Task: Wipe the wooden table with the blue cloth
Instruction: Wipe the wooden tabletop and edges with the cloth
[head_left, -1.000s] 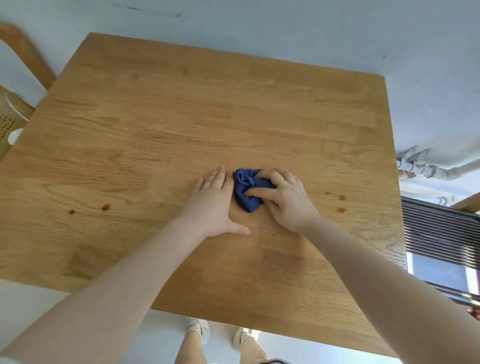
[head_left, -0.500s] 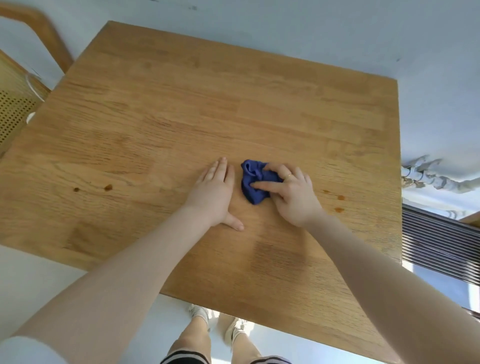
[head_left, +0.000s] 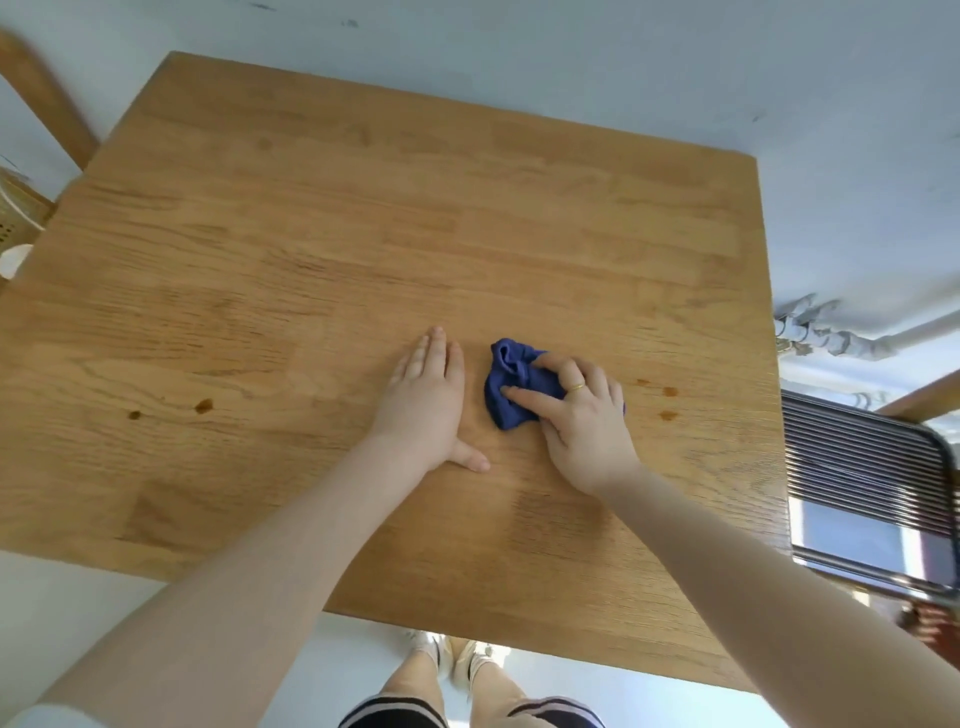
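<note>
A crumpled blue cloth (head_left: 506, 392) lies near the middle of the wooden table (head_left: 363, 218). My right hand (head_left: 582, 415) grips the cloth, its fingers curled over the bunched fabric and the thumb laid across it. My left hand (head_left: 423, 400) lies flat on the wood just left of the cloth, fingers straight, a small gap between them. Brown spots (head_left: 667, 400) sit on the table right of my right hand, and two more brown spots (head_left: 202, 406) lie far to the left.
A wooden chair (head_left: 31, 156) stands at the table's left edge. A metal rack (head_left: 862, 483) sits beside the right edge, with white pipes (head_left: 826, 338) behind it. My legs and shoes (head_left: 457, 660) show below the near edge.
My right hand has drawn the cloth slightly to the right, away from my left hand, opening a gap between them. My left hand has stayed flat on the wood.
</note>
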